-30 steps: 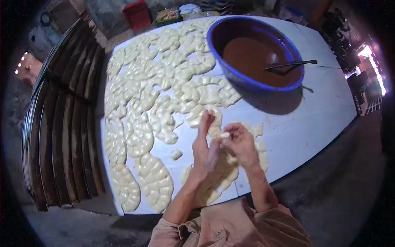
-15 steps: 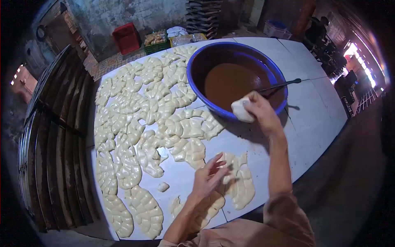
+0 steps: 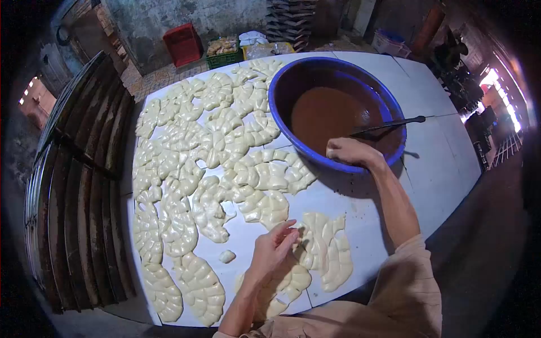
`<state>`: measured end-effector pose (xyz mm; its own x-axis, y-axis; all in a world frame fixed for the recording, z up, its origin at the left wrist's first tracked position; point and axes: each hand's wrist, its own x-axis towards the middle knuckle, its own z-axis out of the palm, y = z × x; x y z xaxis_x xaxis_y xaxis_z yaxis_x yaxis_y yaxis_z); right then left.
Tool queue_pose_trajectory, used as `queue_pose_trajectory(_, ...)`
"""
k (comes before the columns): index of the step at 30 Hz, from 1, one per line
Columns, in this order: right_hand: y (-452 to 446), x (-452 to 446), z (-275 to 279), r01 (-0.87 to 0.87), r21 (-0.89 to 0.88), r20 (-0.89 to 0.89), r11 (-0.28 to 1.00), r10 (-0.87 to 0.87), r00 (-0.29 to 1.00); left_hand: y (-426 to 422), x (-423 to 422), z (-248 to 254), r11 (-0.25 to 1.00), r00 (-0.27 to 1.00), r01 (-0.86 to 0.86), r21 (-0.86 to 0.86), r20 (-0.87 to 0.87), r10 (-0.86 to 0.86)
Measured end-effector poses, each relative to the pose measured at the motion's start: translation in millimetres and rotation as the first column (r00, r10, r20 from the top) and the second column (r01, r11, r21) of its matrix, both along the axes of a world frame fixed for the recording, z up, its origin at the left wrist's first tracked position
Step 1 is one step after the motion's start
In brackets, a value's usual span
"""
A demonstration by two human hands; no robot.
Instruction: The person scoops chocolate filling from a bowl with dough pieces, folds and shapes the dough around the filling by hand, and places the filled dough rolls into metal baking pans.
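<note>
My right hand (image 3: pixel 356 153) is closed over the near rim of a blue tub (image 3: pixel 280 125), its fingers pointing left above a brown filling (image 3: pixel 324 115). Whatever sits inside those fingers is hidden. A dark-handled tool (image 3: pixel 394 121) leans in the tub, its handle past the right rim. My left hand (image 3: pixel 273 245), fingers slightly apart and nothing seen in them, hovers beside flattened pale dough (image 3: pixel 336 262) at the table's near side. A small lone dough lump (image 3: pixel 227 257) lies left of it. Many joined, glossy dough pieces (image 3: pixel 217 135) cover the table's left half.
The white table (image 3: pixel 445 163) extends right of the tub. Racks of dark trays (image 3: pixel 79 197) stand close along the left edge. Behind the table are a red crate (image 3: pixel 183 46), a green crate (image 3: pixel 221 58) and a tall stack of dark trays (image 3: pixel 289 25).
My right hand has moved down to the tub's near side and closed; the white dough piece it held no longer shows. My left hand has drawn its fingers closer together. The view has shifted slightly.
</note>
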<state>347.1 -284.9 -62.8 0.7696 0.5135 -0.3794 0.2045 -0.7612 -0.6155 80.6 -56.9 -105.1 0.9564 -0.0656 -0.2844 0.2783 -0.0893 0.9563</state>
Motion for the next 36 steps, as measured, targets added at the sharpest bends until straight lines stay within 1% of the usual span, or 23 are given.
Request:
queue_pose_trajectory(1, 2, -3, 7, 0.074, 0.064, -0.032, 0.995, -0.072, 0.997, -1, 3, 2, 1.000, 1.000, 0.011, -0.022, -0.013, -0.012)
queue_pose_trajectory(3, 2, -7, 16, 0.288, 0.347, -0.254, 0.892, -0.206, 0.945, -3, 9, 7, 0.996, 1.000, 0.025, -0.086, -0.004, -0.026)
queue_pose_trajectory(5, 9, -29, 37, 0.471, 0.600, -0.458, 0.647, -0.205, 0.865, -9, 17, 11, 0.985, 0.999, 0.030, -0.167, 0.033, -0.025)
queue_pose_trajectory(6, 17, -43, 46, 0.485, 0.673, -0.480, 0.559, -0.169, 0.861, -13, 24, 8, 0.984, 0.997, 0.061, -0.165, 0.049, -0.054)
queue_pose_trajectory(9, 37, -76, 46, 0.545, 0.747, -0.566, 0.380, -0.067, 0.822, -26, 42, 19, 0.908, 0.998, 0.002, -0.419, 0.060, 0.026)
queue_pose_trajectory(10, 50, -94, 49, 0.588, 0.731, -0.599, 0.345, -0.087, 0.796, -31, 44, 23, 0.837, 0.997, -0.054, -0.544, 0.021, 0.078)
queue_pose_trajectory(12, 60, -110, 20, 0.555, 0.766, -0.586, 0.325, 0.000, 0.810, -33, 44, 28, 0.643, 0.983, -0.164, -0.748, -0.068, 0.171)
queue_pose_trajectory(16, 94, -156, 5, 0.622, 0.745, -0.638, 0.241, -0.014, 0.770, -14, 21, 22, 0.481, 0.920, -0.370, -0.795, -0.240, 0.311)
queue_pose_trajectory(17, 98, -165, 2, 0.629, 0.743, -0.644, 0.230, -0.014, 0.765, -5, 15, 14, 0.506, 0.909, -0.385, -0.772, -0.223, 0.352)
queue_pose_trajectory(18, 95, -169, -14, 0.596, 0.750, -0.630, 0.287, 0.037, 0.776, 5, 9, 2, 0.530, 0.898, -0.400, -0.748, -0.204, 0.390)
queue_pose_trajectory(19, 99, -176, -16, 0.592, 0.756, -0.635, 0.280, 0.094, 0.767, 13, 4, -9, 0.551, 0.886, -0.414, -0.725, -0.182, 0.426)
queue_pose_trajectory(20, 105, -188, -11, 0.518, 0.750, -0.556, 0.412, -0.032, 0.831, 20, 0, -16, 0.503, 0.847, -0.456, -0.734, -0.185, 0.499)
queue_pose_trajectory(21, 115, -202, -2, 0.446, 0.713, -0.447, 0.541, -0.141, 0.884, 24, -3, -19, 0.527, 0.833, -0.481, -0.701, -0.177, 0.525)
queue_pose_trajectory(23, 131, -217, -3, 0.128, 0.698, 0.032, 0.705, -0.210, 0.977, 34, -9, -21, 0.569, 0.803, -0.531, -0.628, -0.160, 0.574)
queue_pose_trajectory(24, 137, -224, -4, -0.017, 0.625, 0.279, 0.780, -0.203, 0.939, 36, -13, -14, 0.540, 0.772, -0.577, -0.613, -0.192, 0.606)
queue_pose_trajectory(27, 152, -233, -21, -0.039, 0.557, 0.363, 0.830, -0.200, 0.910, 40, -19, -17, 0.605, 0.784, -0.549, -0.577, -0.105, 0.612)
queue_pose_trajectory(28, 157, -234, -31, -0.044, 0.580, 0.413, 0.814, -0.247, 0.876, 41, -20, -23, 0.644, 0.787, -0.556, -0.526, -0.084, 0.611)
queue_pose_trajectory(31, 163, -238, -44, 0.004, 0.468, 0.482, 0.884, -0.259, 0.837, 49, -21, -29, 0.752, 0.760, -0.577, -0.319, 0.128, 0.637)
queue_pose_trajectory(32, 166, -235, -44, -0.093, 0.405, 0.660, 0.909, -0.221, 0.718, 50, -22, -29, 0.630, 0.754, -0.615, -0.475, -0.119, 0.646)
queue_pose_trajectory(33, 169, -236, -48, 0.012, 0.521, 0.443, 0.853, -0.283, 0.851, 53, -22, -28, 0.644, 0.768, -0.601, -0.473, -0.119, 0.629)
queue_pose_trajectory(34, 171, -237, -54, 0.143, 0.601, 0.195, 0.787, -0.318, 0.928, 59, -21, -26, 0.659, 0.782, -0.587, -0.471, -0.120, 0.611)
queue_pose_trajectory(35, 173, -237, -56, 0.289, 0.638, -0.067, 0.714, -0.323, 0.944, 65, -20, -23, 0.673, 0.796, -0.572, -0.469, -0.120, 0.593)
queue_pose_trajectory(36, 175, -238, -48, 0.351, 0.643, -0.206, 0.680, -0.289, 0.935, 72, -20, -12, 0.705, 0.816, -0.566, -0.427, -0.170, 0.552)
